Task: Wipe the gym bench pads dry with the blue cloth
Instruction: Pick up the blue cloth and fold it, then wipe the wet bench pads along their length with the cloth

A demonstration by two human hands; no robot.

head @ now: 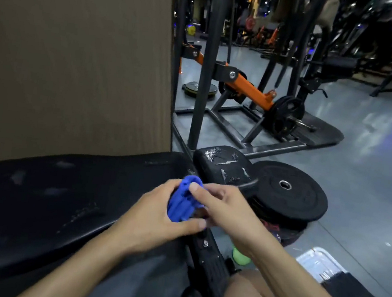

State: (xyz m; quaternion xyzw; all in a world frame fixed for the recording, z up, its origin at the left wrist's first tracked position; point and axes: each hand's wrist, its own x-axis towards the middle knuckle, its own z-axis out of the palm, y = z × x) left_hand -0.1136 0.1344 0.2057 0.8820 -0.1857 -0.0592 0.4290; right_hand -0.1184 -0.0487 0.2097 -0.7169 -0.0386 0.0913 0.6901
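Across the lower left of the frame lies the long black vinyl bench pad (45,194), and the smaller black seat pad (222,164), flecked with droplets, sits at centre. Just below it, your left hand (157,219) and right hand (226,213) both grip the bunched blue cloth (182,203).

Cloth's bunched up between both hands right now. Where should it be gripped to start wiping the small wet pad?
Probably grip the cloth around its bunched middle with the left hand, which already wraps it from the left. The right hand only pinches its upper edge and can let go. The free top end points toward the small pad, whose droplets show, so wipe with that end.
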